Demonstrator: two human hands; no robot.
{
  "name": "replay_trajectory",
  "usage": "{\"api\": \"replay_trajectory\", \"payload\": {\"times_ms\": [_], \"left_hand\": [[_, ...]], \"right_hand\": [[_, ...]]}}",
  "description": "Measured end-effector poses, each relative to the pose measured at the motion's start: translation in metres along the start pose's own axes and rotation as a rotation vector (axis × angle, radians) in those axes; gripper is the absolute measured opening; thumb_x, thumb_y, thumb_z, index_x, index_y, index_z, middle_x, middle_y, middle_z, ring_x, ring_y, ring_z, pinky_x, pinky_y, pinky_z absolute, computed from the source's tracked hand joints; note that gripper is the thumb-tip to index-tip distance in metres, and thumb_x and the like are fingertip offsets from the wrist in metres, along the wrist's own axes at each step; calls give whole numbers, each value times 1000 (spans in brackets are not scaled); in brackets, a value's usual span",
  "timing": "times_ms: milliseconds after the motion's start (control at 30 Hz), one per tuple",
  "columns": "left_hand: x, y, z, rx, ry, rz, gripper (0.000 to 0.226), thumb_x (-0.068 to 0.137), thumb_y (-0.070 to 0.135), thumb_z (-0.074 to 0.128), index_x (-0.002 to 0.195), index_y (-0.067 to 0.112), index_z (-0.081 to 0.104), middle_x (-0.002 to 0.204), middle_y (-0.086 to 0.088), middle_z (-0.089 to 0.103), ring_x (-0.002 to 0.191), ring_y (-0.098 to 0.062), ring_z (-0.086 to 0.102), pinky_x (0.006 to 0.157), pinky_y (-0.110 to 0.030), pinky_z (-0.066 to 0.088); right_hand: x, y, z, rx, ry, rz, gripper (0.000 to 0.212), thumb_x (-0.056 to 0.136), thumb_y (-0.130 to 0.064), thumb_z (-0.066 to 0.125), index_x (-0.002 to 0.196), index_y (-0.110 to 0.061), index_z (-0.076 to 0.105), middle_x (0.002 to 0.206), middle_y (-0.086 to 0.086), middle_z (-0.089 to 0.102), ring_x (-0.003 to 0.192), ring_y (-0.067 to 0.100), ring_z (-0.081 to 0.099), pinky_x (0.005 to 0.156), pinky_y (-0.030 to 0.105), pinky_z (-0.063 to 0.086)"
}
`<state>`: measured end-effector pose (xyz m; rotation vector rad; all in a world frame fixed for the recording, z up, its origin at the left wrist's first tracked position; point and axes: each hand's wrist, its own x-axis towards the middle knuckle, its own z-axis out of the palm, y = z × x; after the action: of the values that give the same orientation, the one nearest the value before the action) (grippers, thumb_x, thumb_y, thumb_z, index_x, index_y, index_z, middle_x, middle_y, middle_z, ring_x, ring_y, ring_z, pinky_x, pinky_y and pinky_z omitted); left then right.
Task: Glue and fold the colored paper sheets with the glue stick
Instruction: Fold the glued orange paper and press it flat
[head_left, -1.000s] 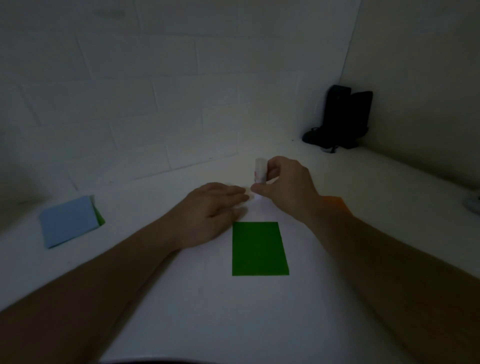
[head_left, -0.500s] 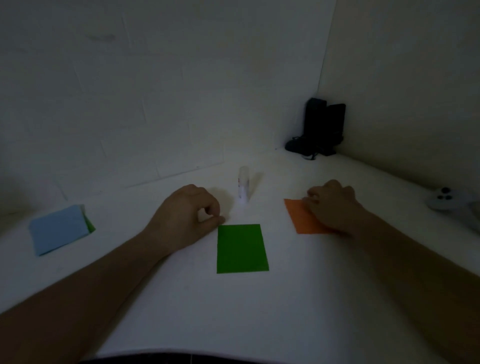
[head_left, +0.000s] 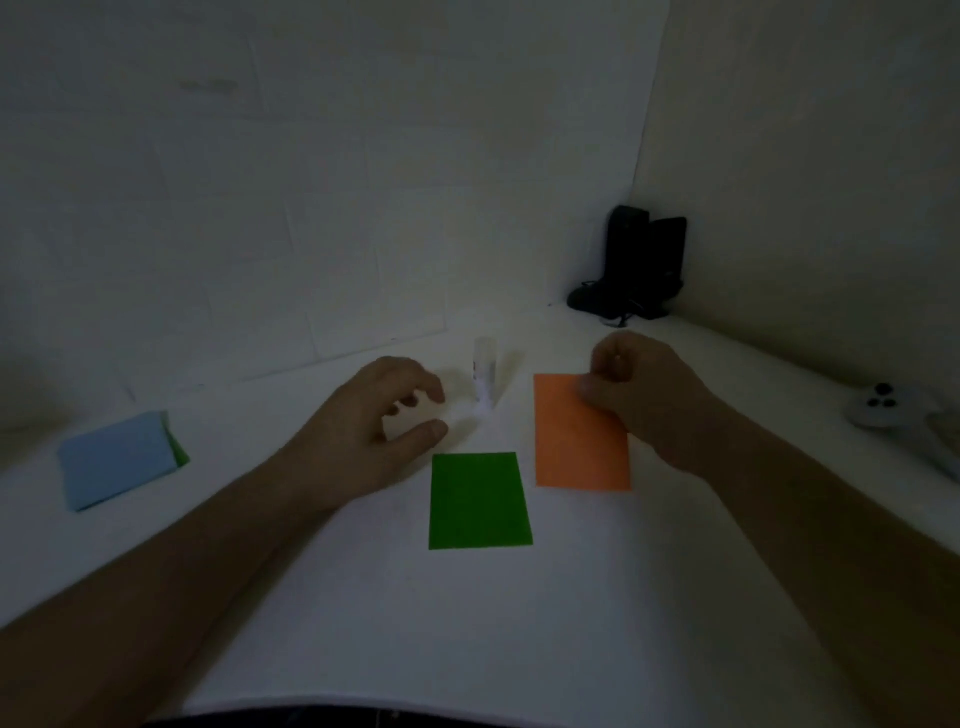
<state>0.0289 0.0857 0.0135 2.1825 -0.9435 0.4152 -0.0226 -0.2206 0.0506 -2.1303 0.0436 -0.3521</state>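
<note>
The orange sheet (head_left: 576, 441) lies at about one o'clock from the green sheet (head_left: 479, 500), just beside it, its long axis running away from the person; the right hand (head_left: 644, 395) pinches its far right corner. Fetching the next sheet looks the step in hand; next it needs dragging to the middle. The glue stick (head_left: 483, 375) stands upright at twelve o'clock. The left hand (head_left: 374, 431) hovers loosely curled, holding nothing.

Four paper sheets (head_left: 479, 500) (two stacked), one glue stick (head_left: 484, 374)
</note>
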Motion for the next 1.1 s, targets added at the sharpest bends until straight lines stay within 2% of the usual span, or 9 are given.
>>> {"api": "replay_trajectory", "payload": {"times_ms": [100,167,267,367,500,600,733,967,1100], "left_hand": [[-1,21,-7,-433,-146,-199,26,92,36,73,115,32,61,131,17,57,117,-7,61,91,-27,57],[0,26,-5,-603,-232,-209,21,91,27,76,109,23,65,126,8,63,113,-17,66,91,-38,60],[0,24,0,-653,-182,-236,21,82,17,84,100,21,75,96,-9,73,95,-27,73,91,-45,59],[-1,22,0,-643,-106,-296,27,75,17,89,99,24,79,86,-16,71,92,-41,72,94,-60,57],[0,19,-3,-694,-110,-354,29,76,13,89,102,23,80,79,-16,71,81,-40,66,92,-71,49],[0,19,-5,-754,-147,-378,35,72,14,84,106,22,79,99,-31,71,89,-58,64,93,-67,52],[0,17,-8,-668,-195,-373,35,73,7,78,106,21,77,109,-10,75,72,-33,66,71,-41,61],[-4,24,-20,-460,-335,-357,56,68,19,86,121,28,70,95,4,78,78,-23,74,74,-31,60],[-6,28,-21,-334,-394,-323,64,68,28,88,126,38,64,90,2,79,85,-20,77,84,-42,62]], "right_hand": [[-7,-30,23,21,-16,-176,21,87,-12,77,82,-21,58,75,-12,59,67,-6,55,59,11,43],[-8,-42,38,82,-47,-209,22,86,-11,78,81,-23,60,77,-11,64,69,-7,58,62,14,48],[-5,-48,52,216,-172,-198,19,87,-9,77,84,-23,65,80,-3,70,75,8,65,68,29,57],[-4,-47,55,337,-251,-165,14,91,-7,73,88,-21,69,87,7,71,78,15,67,73,35,59],[-9,-37,46,389,-361,-62,17,86,-6,76,90,-23,76,98,-10,71,88,12,73,75,33,63],[-18,-23,43,413,-429,18,30,80,2,79,99,-21,75,115,3,69,94,19,75,70,30,61],[-30,-13,47,370,-440,36,44,76,4,82,111,-21,72,120,2,66,92,21,76,68,34,62],[-36,-13,42,245,-482,-6,50,77,1,83,116,-26,68,127,-6,60,89,17,77,69,30,62],[-37,-12,39,152,-493,-46,57,74,-1,86,120,-29,66,125,-4,62,82,18,77,71,29,63]]}}
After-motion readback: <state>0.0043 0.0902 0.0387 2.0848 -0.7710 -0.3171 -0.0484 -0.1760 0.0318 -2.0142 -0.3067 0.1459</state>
